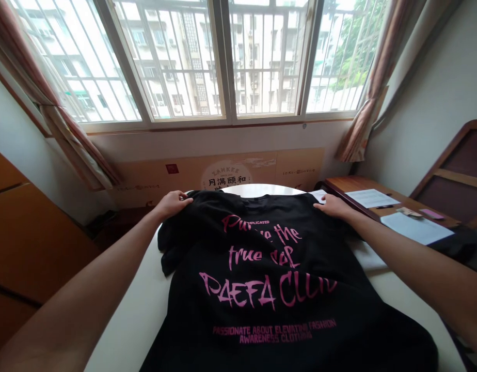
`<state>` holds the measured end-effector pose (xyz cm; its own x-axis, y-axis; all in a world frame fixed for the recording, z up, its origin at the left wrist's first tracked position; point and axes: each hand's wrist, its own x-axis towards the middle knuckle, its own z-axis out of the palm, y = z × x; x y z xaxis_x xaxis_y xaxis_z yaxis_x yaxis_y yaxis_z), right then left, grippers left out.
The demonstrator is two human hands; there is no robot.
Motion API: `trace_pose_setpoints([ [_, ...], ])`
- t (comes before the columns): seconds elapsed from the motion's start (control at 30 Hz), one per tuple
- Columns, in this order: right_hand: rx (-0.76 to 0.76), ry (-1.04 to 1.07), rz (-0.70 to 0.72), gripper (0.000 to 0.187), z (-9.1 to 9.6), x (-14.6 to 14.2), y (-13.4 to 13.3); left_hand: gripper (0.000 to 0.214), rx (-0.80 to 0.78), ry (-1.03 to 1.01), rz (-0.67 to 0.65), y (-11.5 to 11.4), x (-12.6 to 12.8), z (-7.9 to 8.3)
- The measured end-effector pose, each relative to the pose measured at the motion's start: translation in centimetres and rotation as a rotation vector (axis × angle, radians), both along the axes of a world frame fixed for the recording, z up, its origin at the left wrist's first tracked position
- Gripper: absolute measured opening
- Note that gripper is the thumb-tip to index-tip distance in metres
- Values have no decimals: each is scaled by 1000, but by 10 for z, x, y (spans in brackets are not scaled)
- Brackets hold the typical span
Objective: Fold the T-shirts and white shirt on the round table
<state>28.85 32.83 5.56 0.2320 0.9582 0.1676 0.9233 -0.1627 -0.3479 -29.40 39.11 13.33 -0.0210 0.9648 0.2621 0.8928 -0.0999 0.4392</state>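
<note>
Two hands rest on a black T-shirt [261,279] with pink lettering, laid over a round white tabletop [124,320]. The left hand [172,204] curls over the shirt's far corner, though any pinch on the cloth is hard to tell. The right hand [333,206] lies flat and spread. Papers [372,198] sit on a wooden desk [362,187] nearby.
</note>
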Motion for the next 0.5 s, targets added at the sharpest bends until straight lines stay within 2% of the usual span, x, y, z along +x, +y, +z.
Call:
trace_pose_setpoints([
  [0.1, -55, -10, -50, 14, -5, -3, 8, 24, 88, -4, 15, -5, 2, 4],
  [0.2, -16, -19, -134, 22, 1, -3, 15, 17, 229, -21, 122, -9, -1, 18],
  [0.3, 21, -20, -234, 28, 14, -1, 24, 12, 322, -14, 236, -6, -6, 34],
  [0.4, 31, -24, -307, 31, 29, 1, 34, 16, 352, 3, 321, 4, -7, 44],
  [0.5, 4, -32, -328, 32, 40, -1, 42, 24, 319, 16, 407, 14, -1, 46],
])
